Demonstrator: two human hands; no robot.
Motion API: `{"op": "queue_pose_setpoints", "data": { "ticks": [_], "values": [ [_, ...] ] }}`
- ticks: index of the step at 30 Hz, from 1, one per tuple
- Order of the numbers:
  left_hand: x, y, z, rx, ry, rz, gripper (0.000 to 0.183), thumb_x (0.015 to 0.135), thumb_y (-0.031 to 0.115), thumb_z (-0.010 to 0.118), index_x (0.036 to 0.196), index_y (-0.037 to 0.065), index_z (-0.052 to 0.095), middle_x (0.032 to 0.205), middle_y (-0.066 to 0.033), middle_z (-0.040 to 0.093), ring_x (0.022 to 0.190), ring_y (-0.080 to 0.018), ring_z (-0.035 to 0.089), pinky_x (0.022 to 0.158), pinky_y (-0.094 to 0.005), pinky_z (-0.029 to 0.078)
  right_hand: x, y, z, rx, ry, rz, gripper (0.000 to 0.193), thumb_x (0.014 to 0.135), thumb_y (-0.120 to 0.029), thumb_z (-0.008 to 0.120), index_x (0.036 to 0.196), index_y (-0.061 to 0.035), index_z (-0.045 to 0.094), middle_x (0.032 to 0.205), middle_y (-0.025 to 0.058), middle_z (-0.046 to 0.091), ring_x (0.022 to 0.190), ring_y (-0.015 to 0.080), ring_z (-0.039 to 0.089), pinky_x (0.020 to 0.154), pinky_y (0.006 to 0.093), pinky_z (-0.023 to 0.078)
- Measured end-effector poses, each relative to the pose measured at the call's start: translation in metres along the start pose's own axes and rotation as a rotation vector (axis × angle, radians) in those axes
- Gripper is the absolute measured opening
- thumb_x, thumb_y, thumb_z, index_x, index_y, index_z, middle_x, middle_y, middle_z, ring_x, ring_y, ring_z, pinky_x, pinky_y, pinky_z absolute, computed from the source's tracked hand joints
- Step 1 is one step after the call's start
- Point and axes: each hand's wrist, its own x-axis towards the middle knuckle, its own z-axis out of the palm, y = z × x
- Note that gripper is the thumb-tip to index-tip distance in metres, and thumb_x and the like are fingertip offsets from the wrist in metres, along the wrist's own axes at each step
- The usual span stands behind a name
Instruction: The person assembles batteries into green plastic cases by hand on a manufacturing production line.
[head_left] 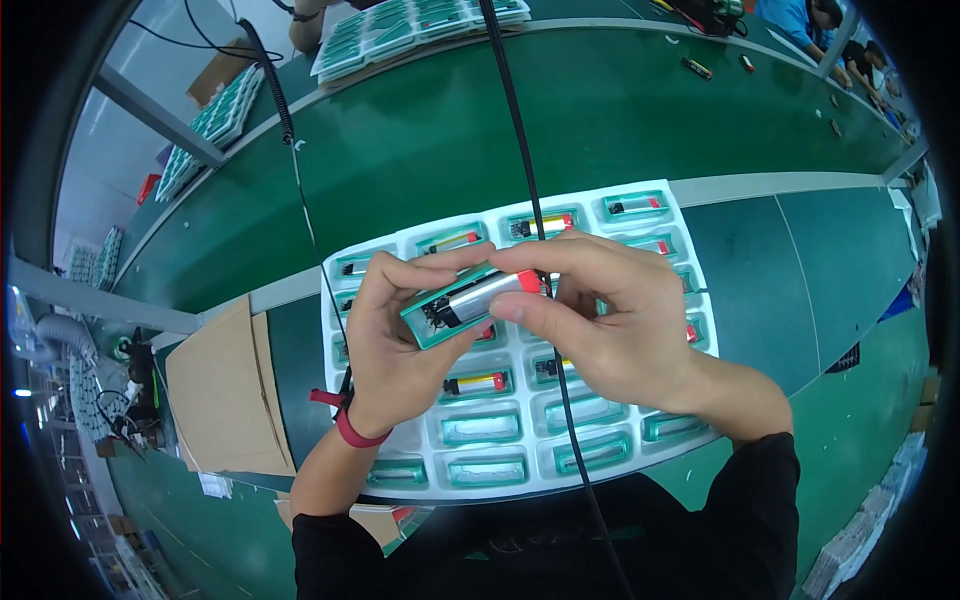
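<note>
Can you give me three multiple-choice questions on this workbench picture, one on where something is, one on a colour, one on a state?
1. Where is the white tray of small cells?
A. On the green table, under both hands
B. On the brown cardboard
C. On the floor

2. What colour is the band on the left wrist?
A. Blue
B. Red
C. Yellow

3. How is the silver cell with a red end held?
A. Lying loose in the tray
B. By the left hand alone
C. Between the fingers of both hands

Answers: 1 A, the tray lies on the green table. 2 B, the wristband is red. 3 C, left hand and right hand both grip it.
</note>
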Motion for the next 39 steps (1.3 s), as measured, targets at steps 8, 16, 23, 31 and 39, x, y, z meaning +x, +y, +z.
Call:
{"op": "queue_pose_setpoints", "data": {
  "ticks": [8, 16, 23, 31, 39],
  "values": [
    [-0.005, -0.001, 0.005, -0.038, 0.017, -0.102, 0.043, 0.075, -0.01, 0.071, 0.103, 0.003, 0.04, 0.117, -0.021, 0.061, 0.111, -0.0226, 0.06, 0.093, -0.03, 0.048, -0.001, 0.0, 0.001, -0.082, -0.02, 0.0, 0.025, 0.079, -0.008, 0.073, 0.104, -0.0017, 0.067, 0.078, 0.008, 0.065, 0.047, 0.0091, 0.051, 0.042, 0.0228, 0.038],
    [-0.007, -0.002, 0.008, -0.085, 0.026, -0.107, 0.044, 0.075, -0.009, 0.071, 0.104, 0.003, 0.041, 0.117, -0.0196, 0.061, 0.112, -0.0207, 0.059, 0.093, -0.0295, 0.046, -0.003, 0.003, 0.005, -0.082, -0.02, 0.023, 0.029, 0.076, -0.006, 0.077, 0.103, -0.0022, 0.067, 0.082, 0.0062, 0.068, 0.047, 0.0024, 0.047, 0.042, 0.0184, 0.032],
    [-0.008, -0.003, 0.009, -0.013, 0.044, -0.14, 0.043, 0.075, -0.008, 0.071, 0.104, 0.003, 0.042, 0.115, -0.0167, 0.06, 0.113, -0.0196, 0.057, 0.093, -0.0297, 0.045, -0.007, 0.008, 0.009, -0.143, -0.024, 0.014, 0.029, 0.073, -0.002, 0.078, 0.098, -0.0007, 0.065, 0.082, 0.0087, 0.067, 0.052, 0.0037, 0.052, 0.043, 0.017, 0.035],
    [-0.008, -0.003, 0.009, -0.297, 0.046, -0.103, 0.044, 0.075, -0.01, 0.069, 0.104, 0.003, 0.038, 0.12, -0.0251, 0.058, 0.116, -0.0261, 0.057, 0.095, -0.0317, 0.046, -0.001, -0.003, -0.008, 0.0, 0.016, -0.111, 0.027, 0.073, -0.004, 0.079, 0.097, -0.0006, 0.067, 0.083, 0.0082, 0.066, 0.052, 0.0057, 0.052, 0.042, 0.0187, 0.037],
    [-0.012, 0.009, 0.009, -0.456, 0.078, -0.068, 0.04, 0.078, -0.009, 0.068, 0.103, 0.003, 0.039, 0.115, -0.0244, 0.06, 0.118, -0.0311, 0.055, 0.094, -0.0341, 0.05, 0.002, -0.033, -0.043, 0.074, 0.042, -0.041, 0.038, 0.065, -0.01, 0.084, 0.091, 0.0, 0.058, 0.082, 0.0155, 0.064, 0.068, 0.0169, 0.062, 0.063, 0.0249, 0.049]
  ]
}}
